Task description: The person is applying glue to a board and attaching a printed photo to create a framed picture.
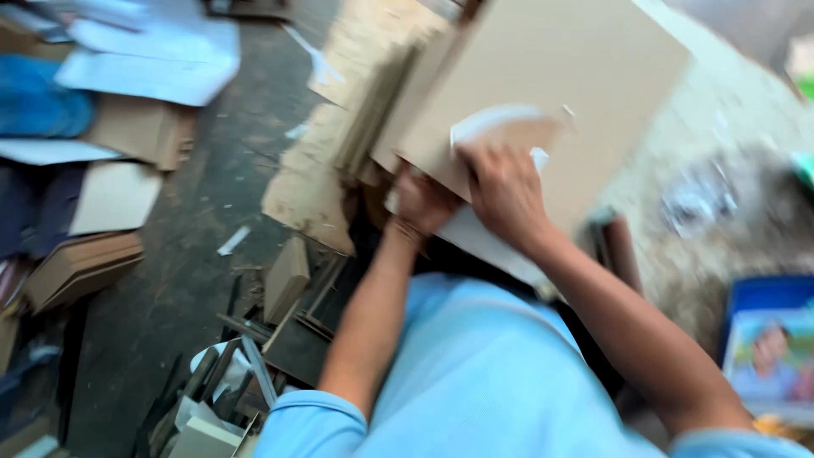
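Both hands grip a tan cardboard sheet (pixel 543 76), the right hand (pixel 506 191) with fingers clamped on its white paper label (pixel 492 123), the left hand (pixel 421 203) closed on its lower edge.

- The floor (pixel 212 212) is dark, worn and scuffed, strewn with pale paper scraps (pixel 233 241).
- On the left side, stacks of brown cardboard (pixel 80 267) sit among white sheets (pixel 148 55) and something blue (pixel 38 106).
- At the bottom, a heap of dark offcuts and strips (pixel 254 356) lies in disorder.
- To the right, a pale, rough surface (pixel 721 127) spreads out, blurred.
- At the lower right, a blue-edged printed picture (pixel 772 348) shows.
- The light is even and soft; the whole view is motion-blurred.
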